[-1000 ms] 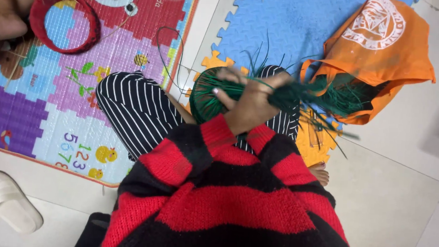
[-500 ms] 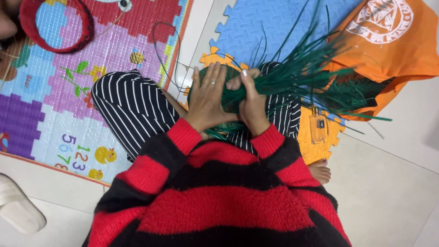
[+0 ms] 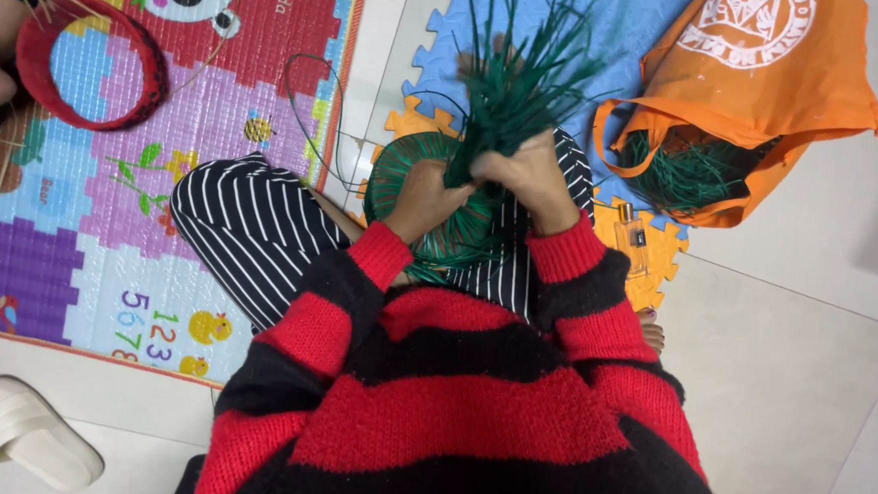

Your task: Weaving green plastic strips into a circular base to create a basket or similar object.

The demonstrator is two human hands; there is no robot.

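Left hand (image 3: 424,198) and right hand (image 3: 529,174) both closed in a tight grip on a bundle of green strips (image 3: 513,85), which fans upward just beyond the knuckles. Directly under the hands, on the lap: a round green woven piece (image 3: 395,170), touching the left hand. Well right of the right hand: orange bag (image 3: 757,103) holding more green strips. Far left: red ring (image 3: 88,63) on the play mat (image 3: 140,221).
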